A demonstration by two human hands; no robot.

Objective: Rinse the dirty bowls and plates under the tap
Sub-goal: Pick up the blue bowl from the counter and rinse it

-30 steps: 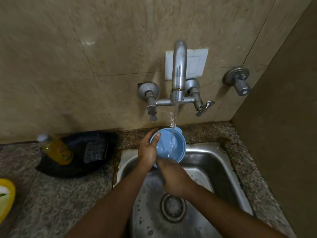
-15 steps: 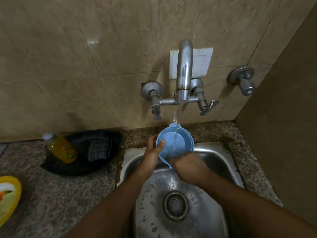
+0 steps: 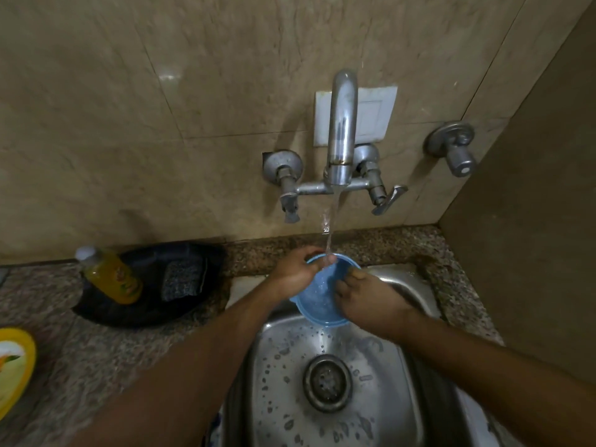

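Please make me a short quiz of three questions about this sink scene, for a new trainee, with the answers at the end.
1. True or false: water runs from the tap onto the blue bowl.
2. Which hand grips the bowl's far rim? A) left hand B) right hand C) neither
3. Fill in: the yellow bottle and the scrub pad rest in a black ____.

Key
1. True; the stream lands at the rim.
2. A; the left hand grips the far rim, and the right hand holds the right side, over the sink.
3. Tray.

Small blue bowl (image 3: 317, 296), wet, tilted, under running tap (image 3: 341, 130), above sink (image 3: 412, 285)
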